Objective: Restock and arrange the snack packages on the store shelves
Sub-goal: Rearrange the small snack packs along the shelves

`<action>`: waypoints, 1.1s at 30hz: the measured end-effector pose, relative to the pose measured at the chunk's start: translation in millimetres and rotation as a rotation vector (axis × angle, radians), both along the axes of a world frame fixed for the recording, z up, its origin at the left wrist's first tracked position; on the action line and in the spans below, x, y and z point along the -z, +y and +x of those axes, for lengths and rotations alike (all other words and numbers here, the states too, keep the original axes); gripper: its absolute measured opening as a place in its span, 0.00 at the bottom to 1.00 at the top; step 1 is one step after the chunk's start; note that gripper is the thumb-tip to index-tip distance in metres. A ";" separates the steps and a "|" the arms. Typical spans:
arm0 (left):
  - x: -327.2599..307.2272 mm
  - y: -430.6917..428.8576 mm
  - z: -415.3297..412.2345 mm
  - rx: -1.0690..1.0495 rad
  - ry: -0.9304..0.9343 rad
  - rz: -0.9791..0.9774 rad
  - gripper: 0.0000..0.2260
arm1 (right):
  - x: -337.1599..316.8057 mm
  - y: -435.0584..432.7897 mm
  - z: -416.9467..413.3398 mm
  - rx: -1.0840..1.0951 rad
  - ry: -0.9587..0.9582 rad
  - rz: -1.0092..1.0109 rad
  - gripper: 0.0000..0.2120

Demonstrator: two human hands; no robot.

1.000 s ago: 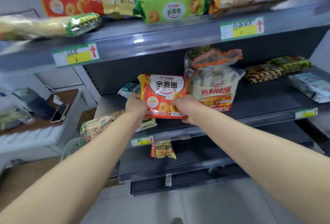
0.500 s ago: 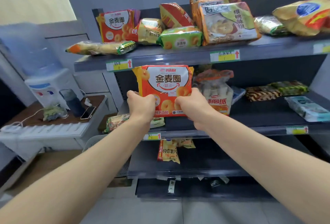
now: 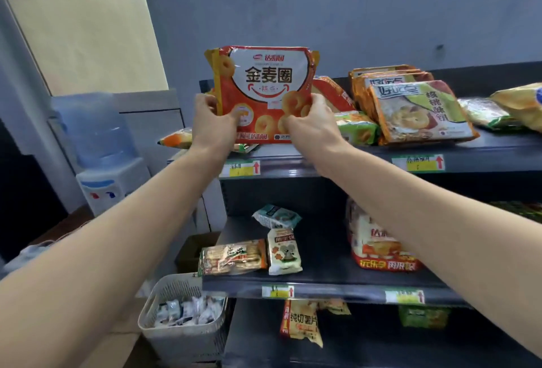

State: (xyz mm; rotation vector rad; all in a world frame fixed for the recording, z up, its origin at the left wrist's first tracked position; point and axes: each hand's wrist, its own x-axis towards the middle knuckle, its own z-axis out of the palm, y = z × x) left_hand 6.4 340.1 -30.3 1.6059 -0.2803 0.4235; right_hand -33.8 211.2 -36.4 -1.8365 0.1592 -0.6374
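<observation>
A: Where's the orange ring-biscuit bag [image 3: 264, 86]?

B: It has come up from the middle shelf [image 3: 322, 253] to the left end of the top shelf [image 3: 492, 147], and it's upright. I cannot tell if its base touches.

A: Hands?

B: The left grip [image 3: 212, 124] and right grip [image 3: 311, 127] each pinch a lower corner.

A: Meaning?

B: It's probably about to be placed there, but it isn't released yet.

It was a shop: dark shelves [image 3: 322, 250] below the right hand [image 3: 311, 125] bore price tags [image 3: 418, 163], and snack packs [image 3: 422, 115] lay just right of it.
</observation>
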 end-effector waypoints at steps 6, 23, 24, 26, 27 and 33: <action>-17.1 44.6 89.1 0.028 -0.015 0.027 0.12 | -18.5 39.2 88.8 0.001 0.004 -0.044 0.23; -11.3 112.7 274.1 0.322 0.291 0.651 0.22 | -5.1 73.8 243.2 0.066 0.285 -0.122 0.30; -11.2 113.2 277.0 0.337 0.293 0.653 0.22 | -5.4 72.7 244.8 0.073 0.288 -0.148 0.30; -10.6 114.3 279.9 0.366 0.300 0.644 0.22 | -5.1 71.4 245.1 0.086 0.301 -0.202 0.32; -9.6 114.4 279.7 0.384 0.304 0.633 0.22 | -4.8 70.8 244.3 0.091 0.312 -0.228 0.32; 7.3 107.6 271.9 0.413 0.290 0.607 0.19 | -2.8 64.5 234.6 0.095 0.389 -0.321 0.35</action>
